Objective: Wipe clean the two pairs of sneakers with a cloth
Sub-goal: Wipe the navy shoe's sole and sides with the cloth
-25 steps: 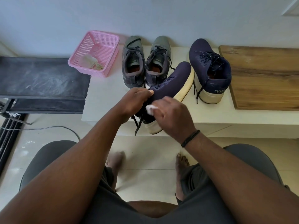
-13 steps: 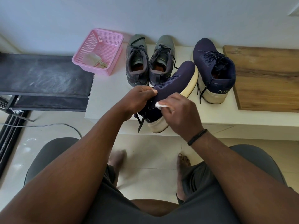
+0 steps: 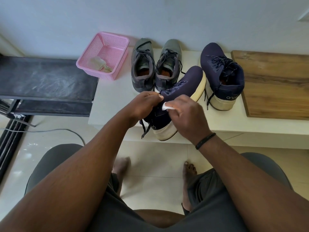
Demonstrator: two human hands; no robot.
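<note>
Back toward the collar slides my right hand, pinching the white cloth against the navy sneaker tilted on the bench. My left hand grips it at the laces. Its mate and the grey pair stand behind, waiting, I'd judge. Pink basket holds another rag.

Bare shelf between basket, sneakers
</note>
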